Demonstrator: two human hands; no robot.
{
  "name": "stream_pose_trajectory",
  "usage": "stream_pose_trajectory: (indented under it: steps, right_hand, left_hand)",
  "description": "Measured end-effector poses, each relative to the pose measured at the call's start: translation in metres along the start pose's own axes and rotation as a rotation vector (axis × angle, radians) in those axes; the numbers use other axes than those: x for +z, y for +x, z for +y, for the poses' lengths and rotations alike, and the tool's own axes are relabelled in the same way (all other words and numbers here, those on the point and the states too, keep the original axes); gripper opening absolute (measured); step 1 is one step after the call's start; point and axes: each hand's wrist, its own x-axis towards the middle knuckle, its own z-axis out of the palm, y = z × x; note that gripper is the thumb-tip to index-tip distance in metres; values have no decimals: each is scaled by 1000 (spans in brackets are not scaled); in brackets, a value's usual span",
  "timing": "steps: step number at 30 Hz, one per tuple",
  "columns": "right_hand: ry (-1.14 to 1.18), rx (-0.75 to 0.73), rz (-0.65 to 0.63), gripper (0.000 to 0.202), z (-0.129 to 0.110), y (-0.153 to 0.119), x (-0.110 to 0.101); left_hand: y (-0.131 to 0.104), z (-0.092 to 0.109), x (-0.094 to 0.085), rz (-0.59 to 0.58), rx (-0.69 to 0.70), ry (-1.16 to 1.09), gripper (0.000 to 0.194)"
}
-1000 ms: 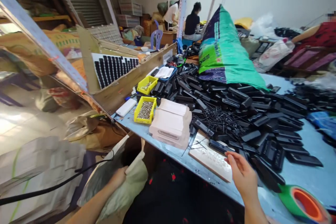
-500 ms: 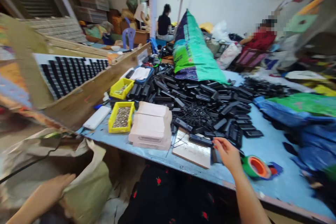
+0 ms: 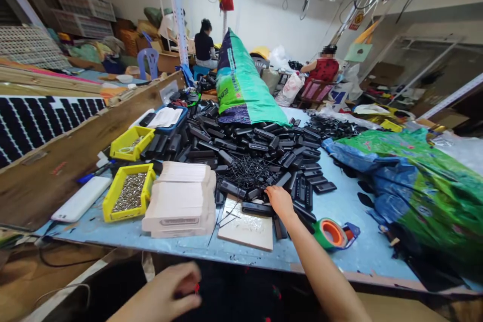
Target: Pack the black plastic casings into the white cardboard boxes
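Note:
My right hand (image 3: 279,201) reaches to the near edge of a heap of black plastic cases (image 3: 260,143). Its fingers are closed at a small black case (image 3: 255,193), and the fingertips are partly hidden. Just below, another long black case (image 3: 257,209) lies on the back part of a pale flat board (image 3: 245,234). Thin black sticks (image 3: 251,171) are piled behind the board. My left hand (image 3: 175,289) hangs in front of the table edge above my lap, blurred. Its thumb and fingers are apart, with nothing visible between them.
Left of the board stand a stack of whitish cards (image 3: 181,198), a yellow bin of small metal parts (image 3: 130,191) and a white slab (image 3: 81,198). A green tape roll (image 3: 330,234) lies right. Behind rises a green sack (image 3: 245,85); two people sit farther back.
My left hand has come out of the pale sack at the left and moved right, in front of the table. My right hand has moved farther into the heap. The view has turned right.

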Motion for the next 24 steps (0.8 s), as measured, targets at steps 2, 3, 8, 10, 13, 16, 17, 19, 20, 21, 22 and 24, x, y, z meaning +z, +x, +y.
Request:
stream_pose_trajectory:
  steps: [2,3,8,10,13,16,17,19,20,21,22,24]
  right_hand:
    - [10,-19,-6,20,0,3,-7]
    - [26,-31,-7,20,1,5,-13]
    - [197,-61,-8,14,-1,27,-47]
    - [298,-35,1,13,-2,37,-54]
    - [473,66,-5,18,-10,52,-50]
    - [679,193,-60,26,-29,69,-35]
    - [748,226,-86,28,-36,74,-30]
    - [872,275,-135,27,-49,84,-25]
    - [923,293,-152,26,-54,88,-25]
    - [965,311,-164,25,-57,90,-26]
    - [997,328,-169,24,-58,92,-27]
    - [1033,358,-168,24,-57,95,-32]
  left_hand:
    - [60,49,-4,191,216,86,33]
    - [91,72,-9,311,302,165,41]
    - [221,144,-50,491,453,588,48]
    - [246,149,-63,461,429,609,35]
    - [261,149,-70,446,355,582,28]
    - [267,151,-66,467,220,519,31]
    - [269,153,-65,474,174,494,32]
    - [271,153,-67,484,104,446,34]
    - [271,151,-70,490,85,425,35]
    - [270,148,-74,497,74,407,35]
    - [268,143,-78,507,68,389,36]
    - [264,133,-87,526,65,353,36]
